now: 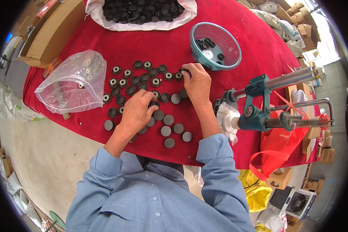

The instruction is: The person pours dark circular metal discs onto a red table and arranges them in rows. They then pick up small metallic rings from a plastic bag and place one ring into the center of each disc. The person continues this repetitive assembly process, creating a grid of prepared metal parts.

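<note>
Small round black caps (135, 80) are spread over a red cloth (154, 46). Several lie hollow side up, and some of these hold a pale metal ring (156, 82). Others, nearer my body, lie with their flat grey-black faces (168, 120) up. My left hand (134, 110) is low over the near caps, its thumb and fingers closed round a black cap (154, 104). Farther right, my right hand (197, 83) pinches a dark cap at the far right of the group; its fingertips partly hide it.
A teal plastic basket (234, 42) with a few caps stands beyond my right hand. At the right is a green hand press (255, 102) by a red bag (276, 143). A clear plastic bag (73, 83) lies left; a white sack (143, 26) of black caps lies at the far side.
</note>
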Demonstrator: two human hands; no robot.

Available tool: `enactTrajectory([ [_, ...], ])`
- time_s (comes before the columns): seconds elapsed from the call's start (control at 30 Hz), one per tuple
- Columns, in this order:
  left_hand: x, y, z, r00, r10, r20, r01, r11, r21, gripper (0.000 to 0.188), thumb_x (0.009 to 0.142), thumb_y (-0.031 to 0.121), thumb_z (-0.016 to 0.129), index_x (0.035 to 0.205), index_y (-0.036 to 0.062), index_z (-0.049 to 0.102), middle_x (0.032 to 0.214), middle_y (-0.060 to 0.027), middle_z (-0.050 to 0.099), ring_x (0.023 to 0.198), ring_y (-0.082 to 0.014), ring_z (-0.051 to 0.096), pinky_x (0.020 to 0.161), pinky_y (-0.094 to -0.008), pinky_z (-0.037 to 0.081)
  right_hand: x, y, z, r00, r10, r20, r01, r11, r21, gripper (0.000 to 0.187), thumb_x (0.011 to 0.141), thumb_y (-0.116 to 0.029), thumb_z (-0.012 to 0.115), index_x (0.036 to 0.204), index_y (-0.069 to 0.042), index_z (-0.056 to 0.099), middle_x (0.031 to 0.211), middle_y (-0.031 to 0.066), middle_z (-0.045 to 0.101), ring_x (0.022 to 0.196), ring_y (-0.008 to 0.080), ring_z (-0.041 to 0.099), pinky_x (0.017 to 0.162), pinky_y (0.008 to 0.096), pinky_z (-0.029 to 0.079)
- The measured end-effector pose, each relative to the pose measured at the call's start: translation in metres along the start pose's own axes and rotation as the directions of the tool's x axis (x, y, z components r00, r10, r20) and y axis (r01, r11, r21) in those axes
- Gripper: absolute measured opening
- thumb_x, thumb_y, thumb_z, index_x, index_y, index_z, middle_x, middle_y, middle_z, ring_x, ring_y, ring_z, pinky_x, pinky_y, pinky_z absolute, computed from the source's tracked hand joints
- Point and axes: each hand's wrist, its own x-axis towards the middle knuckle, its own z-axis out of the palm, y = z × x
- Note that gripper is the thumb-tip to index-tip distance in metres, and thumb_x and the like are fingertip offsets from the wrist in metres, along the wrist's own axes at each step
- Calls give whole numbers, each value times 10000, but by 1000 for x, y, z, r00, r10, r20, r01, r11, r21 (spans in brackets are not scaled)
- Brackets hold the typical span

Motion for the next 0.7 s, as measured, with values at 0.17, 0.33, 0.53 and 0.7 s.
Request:
enactTrajectory([
  [0.17, 1, 3, -2, 1000, -19, -7, 19, 1000, -4, 282, 863, 124, 841, 1068, 38, 668, 1036, -145, 677, 962, -377, 705, 821, -486, 569, -8, 5, 9, 994, -78, 74, 81, 996, -29, 158, 910, -26, 739, 1061, -67, 762, 1076, 109, 749, 936, 358, 758, 828, 459, 620],
  [0.33, 0, 3, -2, 999, -37, 3, 37, 999, 13, 302, 869, 135, 841, 1101, 31, 679, 1074, -159, 689, 981, -384, 715, 821, -494, 580, -16, 4, 6, 983, -103, 153, 120, 987, -108, 194, 915, 9, 688, 1083, -54, 763, 1161, 112, 745, 987, 348, 761, 843, 454, 626],
  [0.53, -2, 1, 4, 998, -55, -21, 55, 998, 35, 305, 872, 119, 829, 1121, 18, 683, 1077, -145, 706, 955, -350, 725, 812, -460, 579, -32, 0, 2, 968, -177, 177, 215, 950, -225, 326, 860, 34, 688, 1178, -22, 736, 1303, 131, 723, 1085, 327, 750, 881, 455, 626],
  [0.7, -6, 0, 7, 999, -43, -27, 45, 996, 74, 314, 881, 122, 830, 1134, 7, 683, 1088, -172, 699, 979, -377, 724, 825, -481, 584, -41, -7, -2, 958, -203, 204, 265, 900, -346, 337, 831, 6, 710, 1165, -25, 734, 1302, 139, 729, 1127, 308, 741, 915, 449, 614],
])
